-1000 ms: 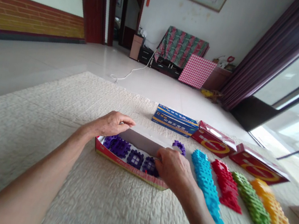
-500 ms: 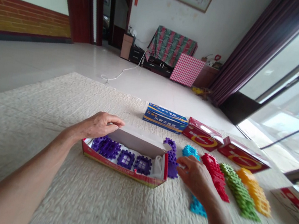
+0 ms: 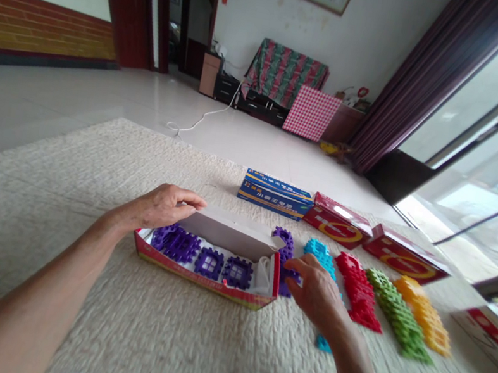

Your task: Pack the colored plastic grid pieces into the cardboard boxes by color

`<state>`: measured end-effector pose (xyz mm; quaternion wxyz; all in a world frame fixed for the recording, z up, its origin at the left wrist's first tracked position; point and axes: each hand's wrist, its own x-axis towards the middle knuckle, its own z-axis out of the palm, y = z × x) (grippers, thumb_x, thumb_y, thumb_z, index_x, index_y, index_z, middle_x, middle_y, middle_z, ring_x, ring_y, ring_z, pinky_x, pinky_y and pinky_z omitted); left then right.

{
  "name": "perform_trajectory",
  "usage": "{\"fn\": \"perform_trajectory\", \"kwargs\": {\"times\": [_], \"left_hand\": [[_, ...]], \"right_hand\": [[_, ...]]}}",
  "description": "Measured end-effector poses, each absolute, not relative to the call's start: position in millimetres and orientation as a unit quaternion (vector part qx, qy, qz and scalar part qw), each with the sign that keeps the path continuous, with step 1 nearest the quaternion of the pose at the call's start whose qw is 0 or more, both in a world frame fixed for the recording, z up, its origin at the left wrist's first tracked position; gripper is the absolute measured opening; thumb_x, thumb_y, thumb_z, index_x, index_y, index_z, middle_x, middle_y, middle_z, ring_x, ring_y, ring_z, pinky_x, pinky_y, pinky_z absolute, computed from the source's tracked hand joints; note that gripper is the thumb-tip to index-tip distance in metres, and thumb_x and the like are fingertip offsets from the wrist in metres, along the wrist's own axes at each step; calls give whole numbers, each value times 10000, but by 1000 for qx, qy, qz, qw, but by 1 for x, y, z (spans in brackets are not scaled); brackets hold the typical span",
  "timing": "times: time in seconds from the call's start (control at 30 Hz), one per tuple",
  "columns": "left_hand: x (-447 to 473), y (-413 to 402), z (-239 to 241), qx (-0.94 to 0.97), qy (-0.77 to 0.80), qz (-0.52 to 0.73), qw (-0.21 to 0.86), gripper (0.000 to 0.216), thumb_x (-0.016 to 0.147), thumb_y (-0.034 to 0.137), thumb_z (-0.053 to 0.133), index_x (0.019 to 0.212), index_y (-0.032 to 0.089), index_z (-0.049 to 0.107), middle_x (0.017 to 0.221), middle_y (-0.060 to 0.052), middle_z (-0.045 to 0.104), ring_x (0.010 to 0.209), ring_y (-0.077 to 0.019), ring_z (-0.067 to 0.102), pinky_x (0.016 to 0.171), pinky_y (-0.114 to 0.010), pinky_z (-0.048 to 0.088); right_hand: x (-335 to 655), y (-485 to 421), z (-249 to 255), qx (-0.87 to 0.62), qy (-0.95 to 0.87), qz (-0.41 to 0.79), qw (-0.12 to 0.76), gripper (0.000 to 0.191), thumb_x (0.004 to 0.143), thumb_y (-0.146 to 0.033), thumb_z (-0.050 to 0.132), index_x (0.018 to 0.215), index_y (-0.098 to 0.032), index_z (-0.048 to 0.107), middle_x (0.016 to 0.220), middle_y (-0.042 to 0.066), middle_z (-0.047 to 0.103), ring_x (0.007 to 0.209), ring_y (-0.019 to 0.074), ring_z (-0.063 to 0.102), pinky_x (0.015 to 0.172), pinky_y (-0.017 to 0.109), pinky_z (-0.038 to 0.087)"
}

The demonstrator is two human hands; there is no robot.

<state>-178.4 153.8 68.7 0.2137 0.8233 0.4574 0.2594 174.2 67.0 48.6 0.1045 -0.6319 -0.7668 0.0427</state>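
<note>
A long red cardboard box (image 3: 203, 282) lies on the mat with its pale inner lid (image 3: 231, 231) raised. Inside it are several purple square lattice building blocks (image 3: 209, 263), some with window-like grids, and a white item (image 3: 264, 273) at the right end. My left hand (image 3: 163, 205) is at the lid's left end, thumb and fingers around its edge. Just right of the box, my right hand (image 3: 315, 288) has its fingers bent onto a purple block in the row of purple blocks (image 3: 285, 239). My fingers partly cover that block.
Beyond my right hand lie rows of blue (image 3: 320, 254), red (image 3: 358, 289), green (image 3: 399, 316) and yellow blocks (image 3: 424, 314). Behind them stand a blue box (image 3: 274, 197) and two red boxes (image 3: 338, 221). A white-and-red box (image 3: 492, 339) sits far right.
My right hand has moved slightly left, closer to the box, and its fingers now reach onto the purple blocks. My left hand remains at the lid.
</note>
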Motion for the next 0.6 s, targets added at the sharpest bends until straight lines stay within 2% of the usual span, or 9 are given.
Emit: {"fn": "perform_trajectory", "kwargs": {"times": [0.13, 0.27, 0.43, 0.6], "left_hand": [[-178, 154, 68, 822, 456, 263, 216, 330, 794, 261, 491, 1044, 215, 702, 1040, -12, 734, 968, -177, 672, 896, -300, 502], [-179, 155, 66, 822, 453, 265, 220, 332, 796, 263, 495, 1051, 210, 701, 1044, -16, 733, 973, -178, 671, 905, -299, 500], [-179, 156, 66, 821, 453, 268, 222, 334, 794, 272, 505, 1055, 205, 701, 1049, -19, 732, 976, -183, 672, 916, -304, 499], [-180, 156, 66, 824, 450, 265, 218, 327, 799, 271, 499, 1052, 218, 700, 1046, -10, 733, 973, -180, 672, 900, -301, 503]], "right_hand": [[176, 65, 55, -622, -772, 57, 113, 217, 725, -112, 551, 899, -196, 650, 936, 50, 641, 855, 182, 594, 768, 298, 432], [181, 60, 64, -606, -774, 134, 124, 150, 739, -113, 510, 788, -197, 624, 746, -3, 644, 686, 134, 575, 643, 253, 418], [181, 54, 62, -588, -752, 269, 125, 160, 779, -169, 478, 825, -201, 628, 684, -22, 636, 598, 107, 552, 528, 217, 387], [175, 46, 51, -635, -753, 164, 56, 55, 714, -180, 546, 738, -195, 593, 663, -5, 633, 596, 126, 551, 556, 251, 391]]}}
